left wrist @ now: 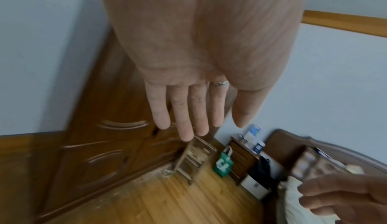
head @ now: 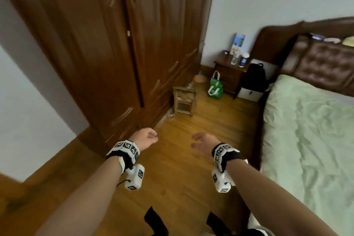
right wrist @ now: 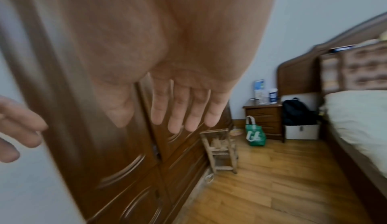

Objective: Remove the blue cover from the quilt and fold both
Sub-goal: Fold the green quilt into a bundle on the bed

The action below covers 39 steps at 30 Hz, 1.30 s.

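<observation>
Wooden floorboards (head: 172,188) ran out from beneath me, and I held both forearms out over them with nothing in either hand. My left hand (head: 145,139) hung near the wardrobe (head: 95,53); its wrist view showed the fingers (left wrist: 182,111) straight and close together. My right hand (head: 204,142) was level with it, a little apart, fingers (right wrist: 178,113) loosely spread and relaxed. On the right stood the bed (head: 310,130), covered in pale green bedding; I could not tell which part was quilt or cover, and saw nothing blue on it. Farther off, a small wooden stool (head: 184,100) stood by the wardrobe, then a green bag (head: 215,87), a nightstand (head: 229,74) and a black backpack (head: 254,76).
</observation>
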{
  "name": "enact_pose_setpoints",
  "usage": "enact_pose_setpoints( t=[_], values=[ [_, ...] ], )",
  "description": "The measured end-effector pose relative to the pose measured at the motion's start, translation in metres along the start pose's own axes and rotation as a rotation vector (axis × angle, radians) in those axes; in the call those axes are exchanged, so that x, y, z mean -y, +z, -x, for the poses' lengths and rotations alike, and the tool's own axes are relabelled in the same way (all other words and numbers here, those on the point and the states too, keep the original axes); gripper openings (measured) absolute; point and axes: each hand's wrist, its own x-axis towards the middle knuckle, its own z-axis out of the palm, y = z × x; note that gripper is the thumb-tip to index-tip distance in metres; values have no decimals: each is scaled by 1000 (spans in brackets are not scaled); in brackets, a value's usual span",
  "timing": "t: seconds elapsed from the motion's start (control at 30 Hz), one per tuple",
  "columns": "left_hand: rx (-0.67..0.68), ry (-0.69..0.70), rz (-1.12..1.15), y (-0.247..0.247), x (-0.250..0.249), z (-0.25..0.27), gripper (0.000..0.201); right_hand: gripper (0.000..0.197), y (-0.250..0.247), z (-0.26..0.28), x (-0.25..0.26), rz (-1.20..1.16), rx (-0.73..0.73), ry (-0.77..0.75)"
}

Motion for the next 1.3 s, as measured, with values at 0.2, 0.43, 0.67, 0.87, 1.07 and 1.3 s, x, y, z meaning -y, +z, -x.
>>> enact_pose_setpoints(
  t=[0.2,0.43,0.67,0.87,1.07,1.3],
  values=[
    [240,290,-163,-7,-135,-160,24,42,-74,-46,-53,-226,-194,282],
    [389,446,-339,31,-247,-304,27,45,-150,-143,-135,-344,-334,386],
    [307,414,-301,34,-338,-451,24,44,-280,-261,-216,-375,-354,379],
    [407,364,-298,73,-404,-586,24,43,-361,-336,-288,-394,-317,450],
    [563,530,-403,139,-526,-740,25,50,-440,-405,-403,-423,-335,633],
    [657,710,-488,195,-723,-887,27,44,-553,-453,-503,-625,-513,856]
  ],
)
